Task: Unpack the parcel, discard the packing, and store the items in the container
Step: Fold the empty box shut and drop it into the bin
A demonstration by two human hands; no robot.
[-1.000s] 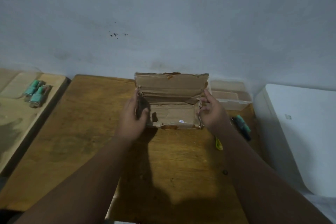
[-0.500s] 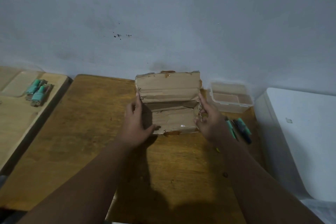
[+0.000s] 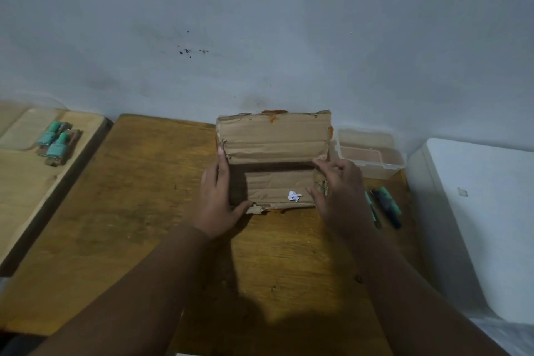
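The cardboard parcel (image 3: 274,159) sits on the wooden worktop (image 3: 138,211) close to the far wall, its long axis running left to right and its lid flap standing up at the back. The left hand (image 3: 218,199) lies flat against the parcel's left end, fingers spread and thumb at the near bottom corner. The right hand (image 3: 339,191) rests over the right end, fingertips on the top edge of the near wall. Neither grip is closed round anything; both simply brace the box.

The gap under the raised flap looks dark, so whatever is inside cannot be made out. The clear plastic container (image 3: 372,153) stands just beside the parcel's far right corner, nearer the right hand. 2 or 3 green-and-dark pens (image 3: 387,205) lie right of that hand, narrowing the room there. The near and left parts of the worktop are bare, so pulling the parcel nearer looks the easiest way to reach in.
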